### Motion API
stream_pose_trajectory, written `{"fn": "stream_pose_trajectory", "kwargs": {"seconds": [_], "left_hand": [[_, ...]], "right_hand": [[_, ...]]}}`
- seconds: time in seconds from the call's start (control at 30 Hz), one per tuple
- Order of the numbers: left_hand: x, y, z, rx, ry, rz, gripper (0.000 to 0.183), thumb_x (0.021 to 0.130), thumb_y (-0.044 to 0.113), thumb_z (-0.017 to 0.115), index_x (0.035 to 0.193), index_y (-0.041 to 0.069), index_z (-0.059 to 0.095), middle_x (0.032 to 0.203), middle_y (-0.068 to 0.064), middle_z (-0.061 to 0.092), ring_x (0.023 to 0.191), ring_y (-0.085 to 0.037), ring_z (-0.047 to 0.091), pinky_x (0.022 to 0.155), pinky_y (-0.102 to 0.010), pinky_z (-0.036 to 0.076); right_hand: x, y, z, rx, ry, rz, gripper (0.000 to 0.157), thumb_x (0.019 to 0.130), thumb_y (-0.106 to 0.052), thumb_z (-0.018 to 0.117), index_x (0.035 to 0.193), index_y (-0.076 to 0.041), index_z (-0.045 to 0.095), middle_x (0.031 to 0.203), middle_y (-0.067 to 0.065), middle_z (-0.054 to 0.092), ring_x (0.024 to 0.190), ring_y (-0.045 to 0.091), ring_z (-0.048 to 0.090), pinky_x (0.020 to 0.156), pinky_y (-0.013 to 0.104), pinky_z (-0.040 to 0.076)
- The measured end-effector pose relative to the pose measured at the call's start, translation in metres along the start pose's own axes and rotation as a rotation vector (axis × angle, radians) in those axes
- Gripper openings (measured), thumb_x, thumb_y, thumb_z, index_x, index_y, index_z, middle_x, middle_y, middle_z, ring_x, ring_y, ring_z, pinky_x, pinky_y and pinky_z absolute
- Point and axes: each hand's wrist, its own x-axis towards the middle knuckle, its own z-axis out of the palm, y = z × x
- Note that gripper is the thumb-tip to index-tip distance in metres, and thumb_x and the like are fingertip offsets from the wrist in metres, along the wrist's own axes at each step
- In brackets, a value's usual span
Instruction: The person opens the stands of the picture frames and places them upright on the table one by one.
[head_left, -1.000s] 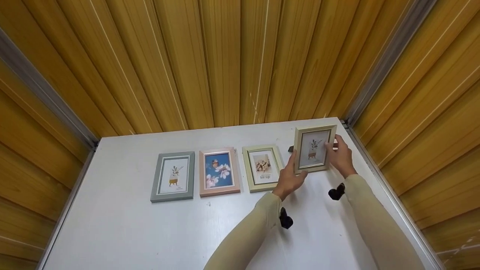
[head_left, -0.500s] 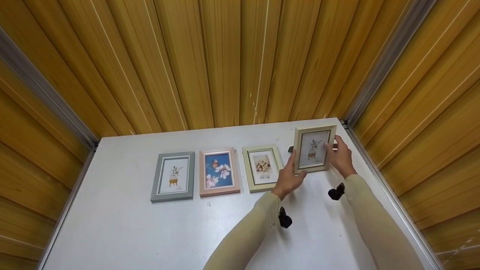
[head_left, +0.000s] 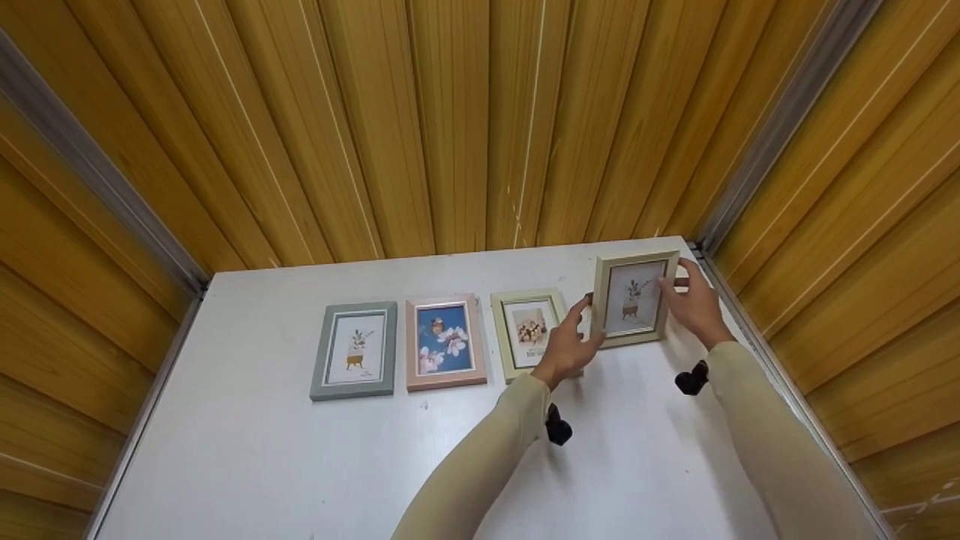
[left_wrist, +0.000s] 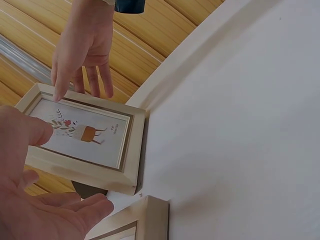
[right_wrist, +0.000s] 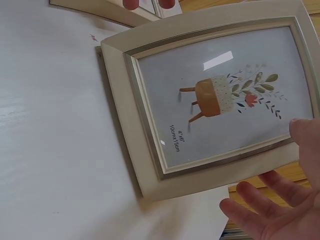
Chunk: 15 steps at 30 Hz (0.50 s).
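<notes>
A cream picture frame (head_left: 634, 300), with a drawing of a potted plant on legs, stands tilted back at the table's far right. My right hand (head_left: 696, 304) pinches its right edge, thumb on the front and fingers reaching behind. In the right wrist view, the thumb (right_wrist: 304, 145) lies on the border while several fingers extend below. My left hand (head_left: 567, 346) is spread beside the left edge, its thumb near the lower left corner. The left wrist view shows its fingers (left_wrist: 87, 210) loosely extended, holding nothing. A dark stand piece (left_wrist: 89, 190) shows behind the frame.
Left of the cream frame, a pale green frame (head_left: 504, 345), a pink frame (head_left: 412, 349) and a grey-green frame (head_left: 321, 360) lie in a row on the white table (head_left: 247, 450). Wood-look panel walls (head_left: 442, 120) enclose the table's back and sides.
My left hand has loosened from the frame and moved slightly left, now overlapping the pale green frame. My right hand still holds the right edge. The head view has shifted a little.
</notes>
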Motion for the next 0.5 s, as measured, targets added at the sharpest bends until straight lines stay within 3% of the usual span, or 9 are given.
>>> {"fn": "stream_pose_trajectory", "kwargs": {"seconds": [0.27,0.5], "left_hand": [[-0.007,0.003,-0.022,0.131,0.054,0.068,0.064,0.1,0.042,0.066,0.157,0.025,0.042,0.155,-0.001,0.05,0.134,-0.023,0.055,0.107,-0.038,0.047],[-0.015,0.001,-0.043,0.278,0.114,0.109,0.07,0.098,0.053,0.064,0.158,0.027,0.04,0.159,0.005,0.045,0.145,-0.019,0.042,0.117,-0.043,0.036]], "right_hand": [[-0.003,-0.014,-0.013,-0.037,-0.022,-0.047,0.083,0.104,-0.048,0.054,0.165,-0.013,0.01,0.154,0.034,0.035,0.136,0.055,0.041,0.106,0.068,0.039],[-0.004,-0.028,-0.018,-0.102,0.065,-0.123,0.083,0.102,-0.047,0.06,0.165,-0.014,0.016,0.159,0.031,0.027,0.143,0.052,0.031,0.11,0.073,0.028]]}}
